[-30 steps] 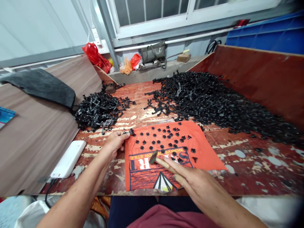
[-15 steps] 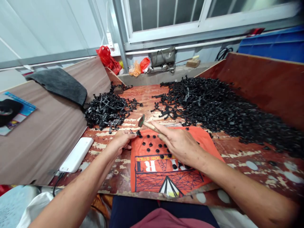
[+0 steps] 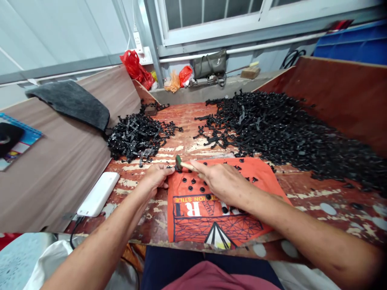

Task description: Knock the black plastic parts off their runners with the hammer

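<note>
R hand (image 3: 225, 182) is gripping a hammer (image 3: 188, 165) by far-L corner of orange cloth (image 3: 193, 227); L hand (image 3: 157, 177) is pinching small black part (image 3: 170, 167) there, prob. light, stiff, best held by 1 end.

One left hand (image 3: 157, 176), one right hand (image 3: 222, 179) and one hammer (image 3: 178, 162) are at one orange cloth (image 3: 193, 227), bearing at least ten small black pieces (image 3: 190, 188), though the right arm (image 3: 278, 213) hides some. Around it are two black heaps, at ten (image 3: 136, 135) and one o'clock (image 3: 281, 121), and one white device (image 3: 98, 193) at nine. Toward eleven sit two red bags (image 3: 137, 70) and one orange bag (image 3: 173, 81).
</note>
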`<move>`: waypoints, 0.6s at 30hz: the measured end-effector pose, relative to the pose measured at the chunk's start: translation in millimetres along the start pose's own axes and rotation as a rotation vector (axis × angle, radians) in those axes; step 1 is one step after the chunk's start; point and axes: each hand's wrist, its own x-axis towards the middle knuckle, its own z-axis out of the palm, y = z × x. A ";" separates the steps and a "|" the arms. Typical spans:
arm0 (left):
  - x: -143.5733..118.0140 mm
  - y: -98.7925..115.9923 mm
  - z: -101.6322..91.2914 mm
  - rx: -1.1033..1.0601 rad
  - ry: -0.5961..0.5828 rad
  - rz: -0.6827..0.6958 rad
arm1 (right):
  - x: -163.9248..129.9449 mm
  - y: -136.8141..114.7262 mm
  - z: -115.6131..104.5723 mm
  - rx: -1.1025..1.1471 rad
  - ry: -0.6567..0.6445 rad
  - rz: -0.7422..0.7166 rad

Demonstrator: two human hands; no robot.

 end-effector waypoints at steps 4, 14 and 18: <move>1.2 -3.8 -0.2 -0.006 -0.019 0.007 | 4.6 0.0 3.5 -0.006 0.020 0.018; -36.0 11.6 -2.8 -0.093 -0.115 0.325 | -31.9 19.7 -41.0 0.586 0.261 0.040; -68.4 7.6 -4.1 -0.252 -0.213 0.286 | -78.6 29.8 -34.6 0.681 0.292 0.213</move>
